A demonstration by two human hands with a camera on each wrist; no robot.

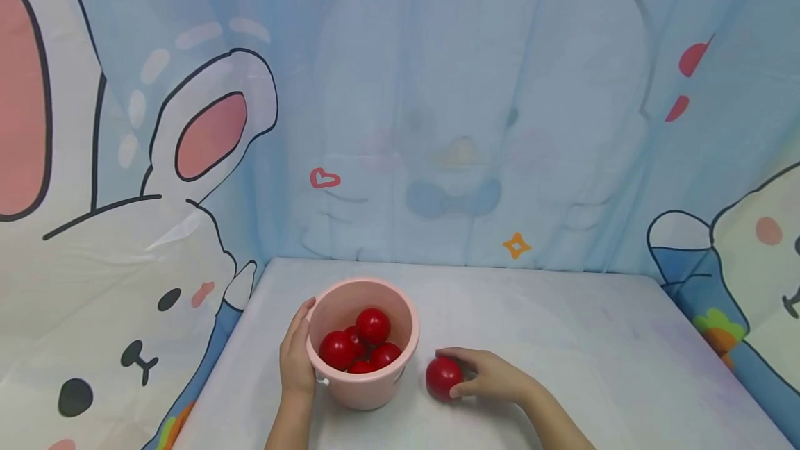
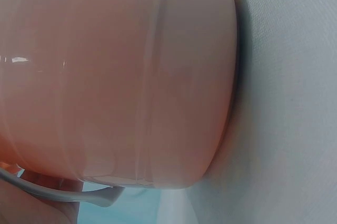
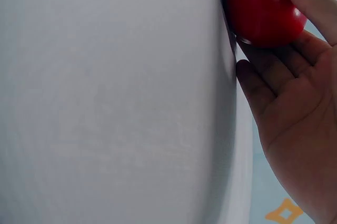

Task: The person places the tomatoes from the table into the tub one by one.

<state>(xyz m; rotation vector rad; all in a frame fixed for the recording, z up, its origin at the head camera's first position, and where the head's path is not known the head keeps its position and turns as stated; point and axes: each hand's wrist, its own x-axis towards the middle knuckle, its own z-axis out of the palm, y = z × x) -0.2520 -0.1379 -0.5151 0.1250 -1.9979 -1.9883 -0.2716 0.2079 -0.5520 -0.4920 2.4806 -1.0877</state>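
Note:
A pink bucket (image 1: pixel 369 387) stands upright on the white-covered table, with several glossy red apple-like balls (image 1: pixel 373 326) inside. My left hand (image 1: pixel 298 360) holds the bucket's left side, fingers curving along its wall up to the rim. In the left wrist view, part of that hand shows beside the pale handle (image 2: pixel 63 194), low on the left. Right of the bucket, my right hand (image 1: pixel 494 375) grips another red apple-like ball (image 1: pixel 443 378), thumb on the near side and fingers around the far side. The right wrist view shows this ball (image 3: pixel 260 10) close against the tabletop.
The table (image 1: pixel 562 318) has a pale cloth over it. Behind it hangs a light blue curtain (image 1: pixel 462 89) with printed figures. Cartoon rabbit print (image 1: pixel 175 255) covers the left side, and another printed figure (image 1: pixel 769 262) is on the right.

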